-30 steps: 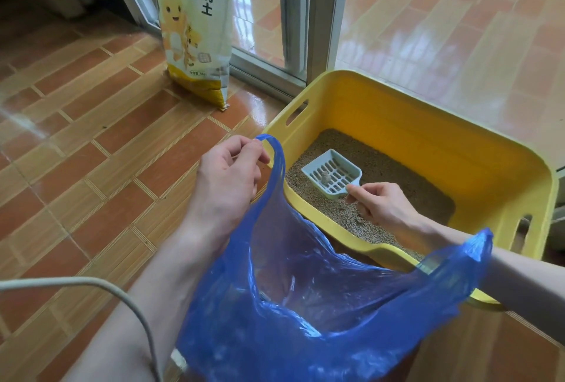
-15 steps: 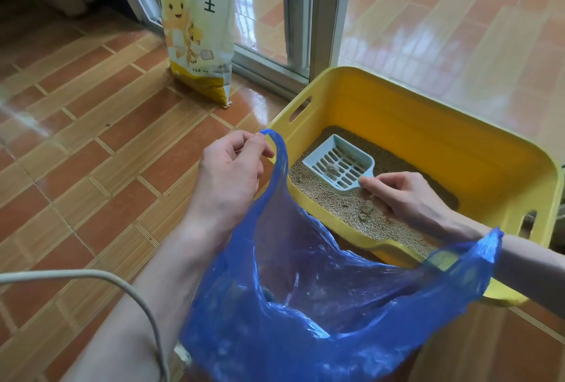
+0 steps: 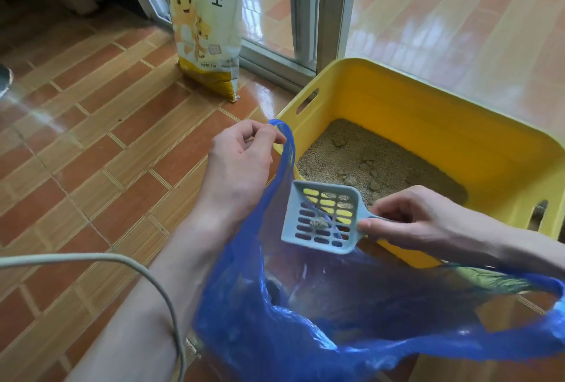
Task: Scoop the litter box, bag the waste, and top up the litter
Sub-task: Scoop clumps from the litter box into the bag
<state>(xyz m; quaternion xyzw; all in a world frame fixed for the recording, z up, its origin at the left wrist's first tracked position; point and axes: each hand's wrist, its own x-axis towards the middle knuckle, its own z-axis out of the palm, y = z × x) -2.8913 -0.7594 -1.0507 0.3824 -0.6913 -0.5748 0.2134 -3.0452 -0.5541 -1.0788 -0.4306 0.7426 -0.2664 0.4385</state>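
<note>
Hovering scoop (image 3: 321,218) over bag (image 3: 305,336) mouth.

The bag (image 3: 336,336) is thin blue plastic, shiny and crinkly, and you can see through it. The scoop (image 3: 321,216) is pale blue plastic, smooth and not shiny. The litter box (image 3: 458,143) is smooth yellow plastic. The litter (image 3: 367,164) looks grainy and rough. The litter sack (image 3: 206,24) has a smooth printed skin. The floor (image 3: 91,137) tiles are glossy.
</note>
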